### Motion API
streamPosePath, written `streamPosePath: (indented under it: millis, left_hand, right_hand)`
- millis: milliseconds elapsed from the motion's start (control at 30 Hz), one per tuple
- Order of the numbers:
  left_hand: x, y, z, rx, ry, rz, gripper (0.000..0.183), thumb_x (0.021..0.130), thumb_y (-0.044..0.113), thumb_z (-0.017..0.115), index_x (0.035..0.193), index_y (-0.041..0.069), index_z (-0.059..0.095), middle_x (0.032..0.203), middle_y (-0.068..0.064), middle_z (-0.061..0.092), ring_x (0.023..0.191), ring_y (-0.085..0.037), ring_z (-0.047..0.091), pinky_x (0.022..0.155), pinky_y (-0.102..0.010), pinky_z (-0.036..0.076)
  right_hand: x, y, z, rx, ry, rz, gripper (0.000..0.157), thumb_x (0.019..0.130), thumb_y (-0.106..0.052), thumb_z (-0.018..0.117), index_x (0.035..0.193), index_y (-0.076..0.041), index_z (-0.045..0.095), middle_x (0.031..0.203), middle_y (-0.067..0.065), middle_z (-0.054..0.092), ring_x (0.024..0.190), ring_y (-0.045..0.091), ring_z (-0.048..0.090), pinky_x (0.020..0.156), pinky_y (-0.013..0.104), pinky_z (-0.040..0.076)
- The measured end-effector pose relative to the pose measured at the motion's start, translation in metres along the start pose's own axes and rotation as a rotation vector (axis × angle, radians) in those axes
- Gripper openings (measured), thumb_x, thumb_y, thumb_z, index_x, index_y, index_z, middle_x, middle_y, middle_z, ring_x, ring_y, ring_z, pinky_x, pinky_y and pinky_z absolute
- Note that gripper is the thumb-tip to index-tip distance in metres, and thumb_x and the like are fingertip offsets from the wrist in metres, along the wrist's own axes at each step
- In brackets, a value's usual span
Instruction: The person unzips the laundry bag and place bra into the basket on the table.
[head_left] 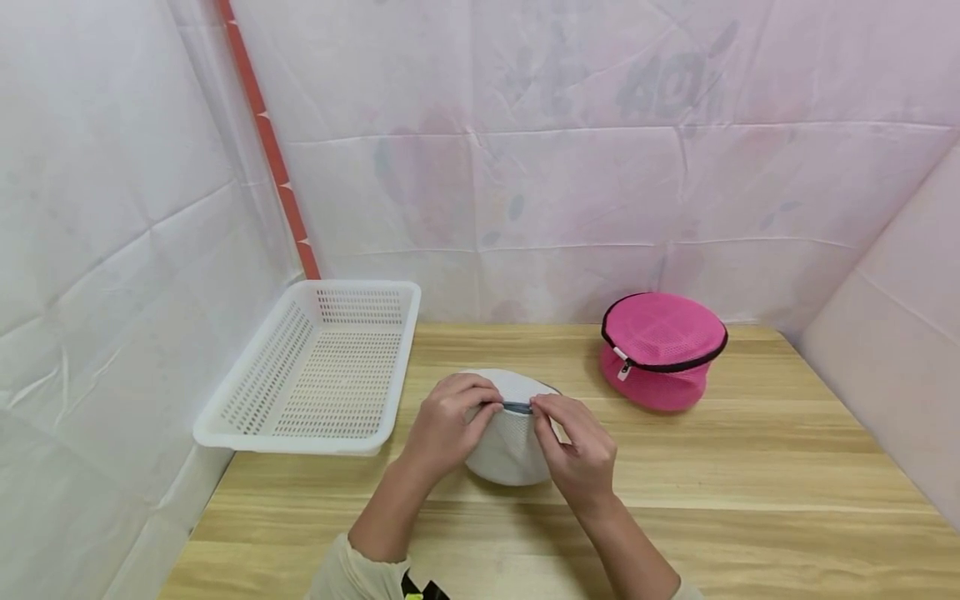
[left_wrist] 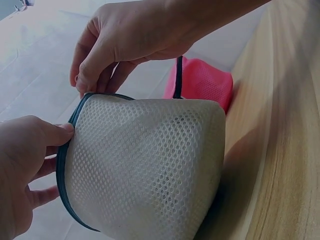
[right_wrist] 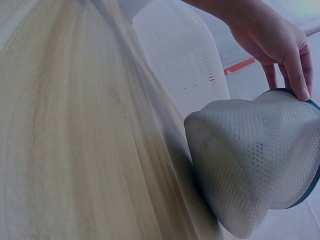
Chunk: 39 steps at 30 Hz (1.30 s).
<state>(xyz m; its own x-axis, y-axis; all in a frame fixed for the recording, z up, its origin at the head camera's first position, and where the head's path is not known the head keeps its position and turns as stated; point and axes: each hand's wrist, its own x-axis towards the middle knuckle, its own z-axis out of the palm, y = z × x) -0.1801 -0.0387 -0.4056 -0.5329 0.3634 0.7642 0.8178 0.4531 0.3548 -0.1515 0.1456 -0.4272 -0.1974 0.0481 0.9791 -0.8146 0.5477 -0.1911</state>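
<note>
A round white mesh laundry bag (head_left: 507,460) with a dark blue-grey zipper edge (head_left: 517,407) stands on the table in the middle of the head view. My left hand (head_left: 452,422) pinches this edge on its left side between thumb and fingers. On the other side, my right hand (head_left: 582,450) pinches the same edge a short way off. Both hands show at the rim in the left wrist view, the left hand (left_wrist: 22,165) nearer the camera. The right wrist view shows the bag's mesh side (right_wrist: 250,150) and the left hand (right_wrist: 280,47); the bag's inside is hidden.
A white perforated plastic basket (head_left: 406,367) stands at the table's left edge, with nothing visible in it. Toward the back right sits a pink mesh laundry bag (head_left: 660,329) with a black zipper edge. Pale sheeting (head_left: 570,192) encloses the wooden table (head_left: 735,492) at the back and sides.
</note>
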Motion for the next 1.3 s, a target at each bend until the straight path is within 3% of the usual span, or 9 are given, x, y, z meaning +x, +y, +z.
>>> streamPosePath:
  millis: [267, 600, 1033, 1300]
  left_hand:
    - [-0.001, 0.005, 0.002, -0.03, -0.03, 0.006, 0.012, 0.083, 0.012, 0.078, 0.094, 0.007, 0.076, 0.099, 0.0, 0.071, 0.098, -0.015, 0.065, 0.094, -0.028, 0.051]
    - [-0.001, 0.009, 0.011, -0.031, -0.018, 0.109, 0.01, 0.084, 0.01, 0.076, 0.093, 0.007, 0.076, 0.095, 0.001, 0.071, 0.095, -0.013, 0.067, 0.092, -0.025, 0.051]
    - [-0.002, 0.014, 0.01, -0.054, -0.067, 0.026, 0.005, 0.087, 0.007, 0.074, 0.092, 0.008, 0.075, 0.096, 0.001, 0.07, 0.097, -0.013, 0.065, 0.093, -0.023, 0.051]
    - [-0.002, 0.009, 0.007, -0.074, -0.048, 0.003, 0.005, 0.086, 0.007, 0.075, 0.091, 0.007, 0.075, 0.095, 0.0, 0.07, 0.096, -0.012, 0.066, 0.09, -0.021, 0.052]
  right_hand:
    - [-0.001, -0.001, 0.001, 0.006, 0.016, -0.005, 0.007, 0.08, 0.005, 0.073, 0.086, 0.008, 0.074, 0.081, 0.018, 0.072, 0.075, 0.027, 0.069, 0.086, 0.02, 0.055]
    - [-0.003, -0.004, 0.004, 0.034, -0.003, -0.034, 0.007, 0.085, 0.002, 0.07, 0.086, 0.007, 0.074, 0.082, 0.018, 0.072, 0.076, 0.028, 0.07, 0.086, 0.022, 0.055]
    - [-0.003, -0.003, 0.005, 0.018, 0.0, -0.046, 0.005, 0.083, 0.003, 0.07, 0.086, 0.006, 0.074, 0.081, 0.017, 0.072, 0.074, 0.027, 0.068, 0.085, 0.022, 0.055]
    - [-0.001, -0.001, 0.003, 0.004, 0.018, -0.038, 0.008, 0.077, 0.009, 0.071, 0.085, 0.007, 0.073, 0.079, 0.019, 0.071, 0.073, 0.028, 0.068, 0.085, 0.022, 0.056]
